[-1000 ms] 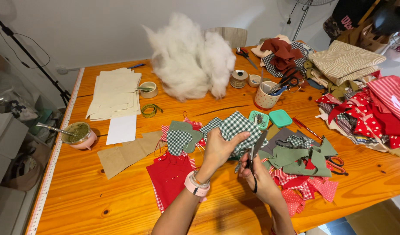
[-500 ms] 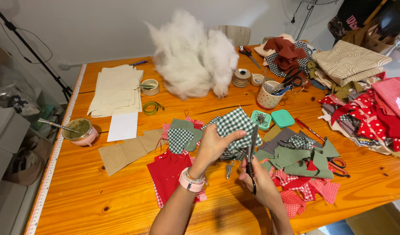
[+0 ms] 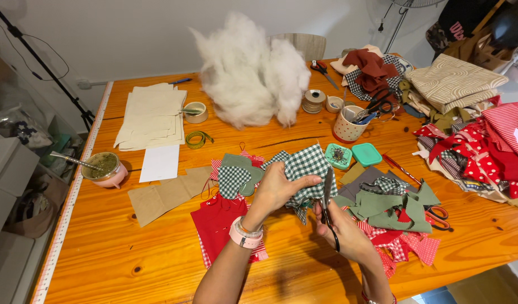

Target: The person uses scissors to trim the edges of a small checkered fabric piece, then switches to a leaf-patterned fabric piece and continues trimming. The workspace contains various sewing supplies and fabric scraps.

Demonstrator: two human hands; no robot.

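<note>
White stuffing heaped behind; polka-dot cup beside teal boxes; pink bowl far left.

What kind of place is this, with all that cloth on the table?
Probably a home sewing or craft workspace: a wooden table strewn with fabric scraps, a heap of white stuffing, and scissors cutting green checked cloth.

Green-checked fabric piece, crumpled, against upright black-handled scissors
</note>
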